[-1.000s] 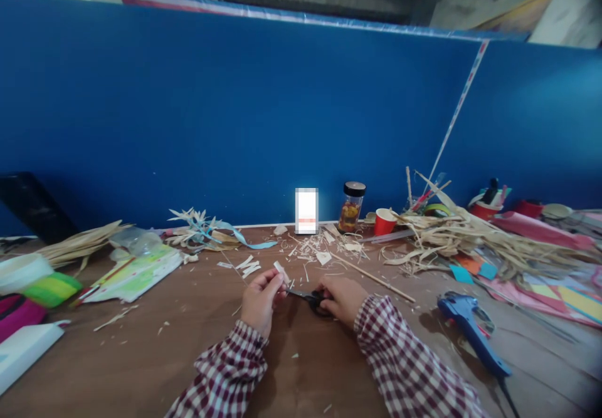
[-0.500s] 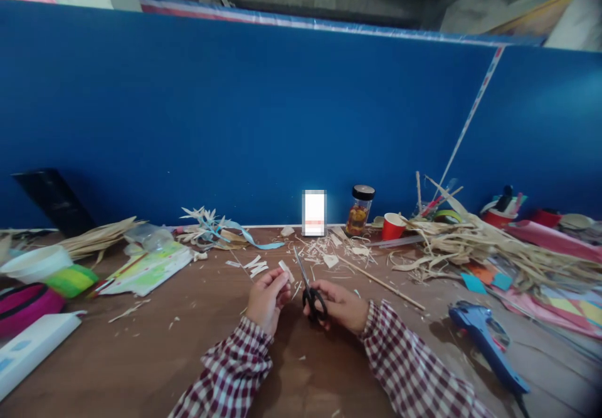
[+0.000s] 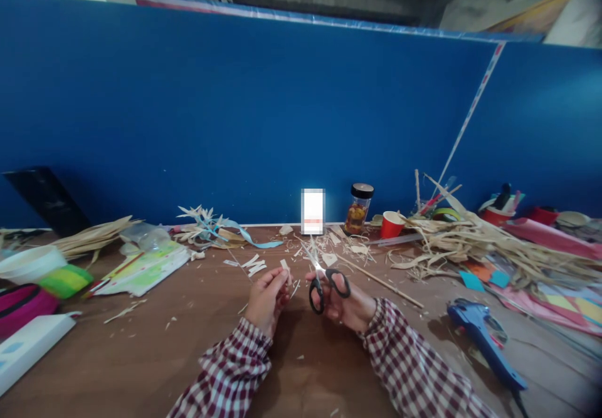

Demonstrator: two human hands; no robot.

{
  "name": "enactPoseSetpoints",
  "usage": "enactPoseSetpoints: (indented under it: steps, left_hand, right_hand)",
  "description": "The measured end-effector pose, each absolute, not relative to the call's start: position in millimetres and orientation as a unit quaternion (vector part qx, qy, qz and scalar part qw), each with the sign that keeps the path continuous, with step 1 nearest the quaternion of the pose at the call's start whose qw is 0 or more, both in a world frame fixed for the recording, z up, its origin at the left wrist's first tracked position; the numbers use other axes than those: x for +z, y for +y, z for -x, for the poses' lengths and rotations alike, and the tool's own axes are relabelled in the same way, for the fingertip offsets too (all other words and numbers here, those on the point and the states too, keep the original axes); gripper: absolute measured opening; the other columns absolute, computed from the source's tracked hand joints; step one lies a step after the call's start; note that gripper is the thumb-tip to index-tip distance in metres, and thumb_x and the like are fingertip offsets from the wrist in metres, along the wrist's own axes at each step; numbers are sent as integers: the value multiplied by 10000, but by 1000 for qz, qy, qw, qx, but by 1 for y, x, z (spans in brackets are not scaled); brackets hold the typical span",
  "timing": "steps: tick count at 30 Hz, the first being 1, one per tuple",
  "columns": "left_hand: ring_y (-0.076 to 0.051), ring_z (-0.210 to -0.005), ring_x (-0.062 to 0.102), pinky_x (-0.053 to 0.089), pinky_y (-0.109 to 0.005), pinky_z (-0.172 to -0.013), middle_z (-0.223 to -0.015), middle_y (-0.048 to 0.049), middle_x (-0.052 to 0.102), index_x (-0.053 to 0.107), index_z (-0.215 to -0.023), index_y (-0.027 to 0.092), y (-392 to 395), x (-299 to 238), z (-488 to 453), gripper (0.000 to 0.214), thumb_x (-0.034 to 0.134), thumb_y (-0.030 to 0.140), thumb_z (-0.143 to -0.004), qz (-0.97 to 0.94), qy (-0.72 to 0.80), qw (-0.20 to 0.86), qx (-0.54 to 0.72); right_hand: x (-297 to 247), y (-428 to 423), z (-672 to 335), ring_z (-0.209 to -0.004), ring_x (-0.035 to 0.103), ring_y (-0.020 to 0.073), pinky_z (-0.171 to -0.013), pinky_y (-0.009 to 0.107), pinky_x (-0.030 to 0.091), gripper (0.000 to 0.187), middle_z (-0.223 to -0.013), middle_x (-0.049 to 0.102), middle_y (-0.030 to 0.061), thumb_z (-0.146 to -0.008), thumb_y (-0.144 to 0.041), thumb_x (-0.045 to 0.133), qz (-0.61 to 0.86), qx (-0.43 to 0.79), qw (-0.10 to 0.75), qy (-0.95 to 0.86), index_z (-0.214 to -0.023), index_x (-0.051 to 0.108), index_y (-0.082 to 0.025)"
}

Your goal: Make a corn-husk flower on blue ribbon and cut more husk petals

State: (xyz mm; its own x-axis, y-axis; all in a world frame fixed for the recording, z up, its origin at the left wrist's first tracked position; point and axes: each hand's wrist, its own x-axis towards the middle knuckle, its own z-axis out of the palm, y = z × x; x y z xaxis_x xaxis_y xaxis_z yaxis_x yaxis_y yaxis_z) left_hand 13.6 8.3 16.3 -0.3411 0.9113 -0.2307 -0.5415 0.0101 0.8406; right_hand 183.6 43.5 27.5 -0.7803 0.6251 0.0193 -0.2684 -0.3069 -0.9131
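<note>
Between the thumb and fingers of my left hand (image 3: 268,299) is a small pale strip (image 3: 285,265), its tip sticking up. My right hand (image 3: 350,305) holds black-handled scissors (image 3: 324,285), blades spread a little and pointing away toward the scraps. Both handle loops show, with the fingers partly behind them. The blades are apart from the strip. Just beyond my left hand lie several short white strips (image 3: 255,265). Thin pale shavings (image 3: 305,252) are scattered past the scissors.
A blue glue gun (image 3: 486,343) lies at the right, before a heap of dried husk strips (image 3: 470,242). A lidded jar (image 3: 358,210) and a red paper cup (image 3: 391,225) stand near the blue partition (image 3: 263,111). A thin stick (image 3: 380,282) lies right of centre. At left is a white power strip (image 3: 35,349).
My right hand has turned the scissors, so the handle loops are now spread and the blades parted. The left hand still pinches the strip, now more upright. The view has shifted slightly.
</note>
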Motion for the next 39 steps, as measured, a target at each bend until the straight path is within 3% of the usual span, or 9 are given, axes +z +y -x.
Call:
enactPoseSetpoints:
  steps: [8, 15, 19, 23, 28, 33, 39]
  left_hand:
    - [-18, -448, 485, 389, -103, -396, -637, 17, 604, 616, -787, 130, 8, 17, -12, 280, 726, 292, -588, -194, 448, 545, 681]
    - [-23, -447, 493, 390, -107, -390, -652, 10, 619, 623, -778, 139, 9, 16, -12, 249, 722, 285, -603, -189, 449, 548, 680]
    - [-43, -500, 523, 444, -131, -446, -712, -22, 639, 641, -768, 128, 7, 18, -13, 200, 707, 258, -630, -203, 442, 549, 680]
    - [-119, -689, 605, 495, -198, -602, -833, -71, 656, 637, -746, 120, 1, 22, -17, 165, 702, 234, -645, -253, 391, 621, 631]
    - [-117, -548, 588, 453, -207, -498, -635, -36, 619, 617, -798, 111, -2, 19, -23, 191, 641, 280, -710, -326, 342, 667, 576]
    - [-89, -448, 522, 398, -189, -380, -591, 2, 585, 586, -716, 133, -1, 12, -25, 193, 678, 294, -664, -308, 353, 665, 582]
    - [-78, -522, 543, 424, -170, -468, -593, -4, 602, 604, -676, 111, 1, 13, -26, 225, 749, 252, -576, -258, 374, 665, 593]
  right_hand:
    - [19, 47, -186, -620, 482, 117, -440, 170, 242, 567, -741, 553, 36, -644, -644, 554, 145, 825, 250, -487, -1017, 558, -217]
    - [14, 50, -185, -665, 529, 121, -461, 161, 288, 551, -775, 584, 52, -698, -609, 537, 108, 851, 231, -460, -1064, 549, -198]
    - [12, 49, -180, -687, 548, 121, -458, 153, 330, 487, -827, 609, 65, -727, -534, 567, 147, 827, 279, -466, -1083, 537, -203]
    - [9, 50, -175, -651, 563, 105, -461, 151, 384, 449, -850, 622, 66, -747, -492, 570, 190, 800, 321, -469, -1084, 533, -198]
    - [5, 51, -173, -559, 566, 91, -431, 149, 405, 496, -734, 627, 51, -748, -511, 550, 188, 753, 293, -559, -1089, 514, -152]
    - [0, 47, -168, -533, 576, 107, -412, 160, 414, 612, -671, 634, 14, -676, -432, 662, 175, 720, 259, -620, -1130, 352, -165]
    - [-2, 45, -164, -471, 540, 90, -412, 168, 415, 707, -612, 610, -39, -544, -279, 781, 232, 722, 277, -590, -1072, 321, -185]
